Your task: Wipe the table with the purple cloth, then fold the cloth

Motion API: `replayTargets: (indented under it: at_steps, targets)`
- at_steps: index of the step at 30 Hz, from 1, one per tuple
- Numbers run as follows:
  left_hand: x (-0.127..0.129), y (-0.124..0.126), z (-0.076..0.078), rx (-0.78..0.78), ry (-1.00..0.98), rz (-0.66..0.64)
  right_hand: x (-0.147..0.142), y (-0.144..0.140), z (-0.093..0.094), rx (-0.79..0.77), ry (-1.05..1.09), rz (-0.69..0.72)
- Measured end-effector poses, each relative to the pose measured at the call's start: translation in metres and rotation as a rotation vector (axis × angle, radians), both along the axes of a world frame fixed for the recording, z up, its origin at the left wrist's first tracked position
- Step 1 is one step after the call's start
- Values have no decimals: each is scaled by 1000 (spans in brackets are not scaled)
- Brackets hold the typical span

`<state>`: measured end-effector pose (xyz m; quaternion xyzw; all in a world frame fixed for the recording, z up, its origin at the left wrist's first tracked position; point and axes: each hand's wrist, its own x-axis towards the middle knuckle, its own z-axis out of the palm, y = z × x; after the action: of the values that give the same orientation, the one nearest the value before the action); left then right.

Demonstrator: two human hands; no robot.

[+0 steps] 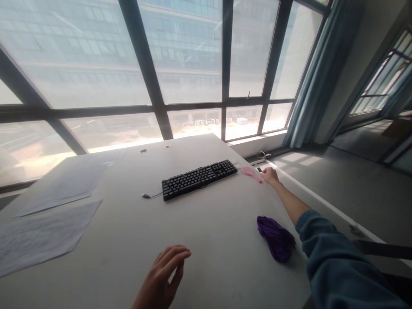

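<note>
Head view, the only one.

R hand: arm stretched out to the mid-right of frame, at the far right edge of the table. Fingers curled loosely, sitting right at the handle end of a pink brush. Looks like touching, but can't tell if it's gripping yet; too small to be sure. The brush lies flat on the table, head toward the keyboard, handle toward the hand. A small dark item lies just beside the fingers; can't identify it.

L hand: bottom centre of frame, open, fingers spread and relaxed, holding nothing, hovering over or resting lightly on bare tabletop. Well apart from everything else.

Purple bundle: lower right, beside the R forearm, looks like yarn or cloth, untouched.

Keyboard sits centre frame, angled, with its cable trailing off its left end. Two paper sheets at the left of frame. Window behind, curtain upper right.

Progress, as a judgement: early. R hand has reached the brush, but nothing is lifted; the brush is on the table, bundle not handled, L hand idle. Pretty much everything is left to do.
</note>
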<state>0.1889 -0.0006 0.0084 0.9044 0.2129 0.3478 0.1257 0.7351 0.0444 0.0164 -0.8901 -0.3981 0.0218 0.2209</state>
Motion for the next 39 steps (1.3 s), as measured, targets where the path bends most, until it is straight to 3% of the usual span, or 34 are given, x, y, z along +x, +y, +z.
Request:
replayTargets:
  at_steps: [4,9,13,16,19,21,23,26,28,30,33,35,37,39]
  targets:
    - [-7,3,-1,6,-7,59,0,12,-9,-11,63,66]
    - [-8,1,0,-11,0,61,-5,2,1,27,95,106]
    - [-10,0,0,-30,2,63,-37,-65,-5,187,77,241]
    - [-12,2,2,-44,-15,68,-85,-141,-26,188,66,400]
    - [-14,4,5,-63,-39,69,-135,-199,-48,149,30,461]
    - [-18,4,9,-70,-43,70,-158,-216,-58,114,-54,385]
    - [-24,2,14,-63,-42,71,-168,-218,-61,93,-124,221]
    - [-41,1,21,-40,-57,94,-184,-201,-52,172,-88,15]
    - [-54,1,22,-28,-69,129,-218,-187,-42,274,-4,20]
    - [-67,3,19,-23,-78,176,-280,-178,-35,334,67,165]
    - [-78,9,10,-29,-81,236,-400,-184,-36,254,101,669]
    - [-82,13,2,-37,-75,247,-462,-195,-42,212,13,988]
    - [-84,16,-4,-40,-68,242,-486,-201,-47,183,-18,1132]
    - [-87,19,-8,-44,-60,235,-466,-196,-49,136,-35,1111]
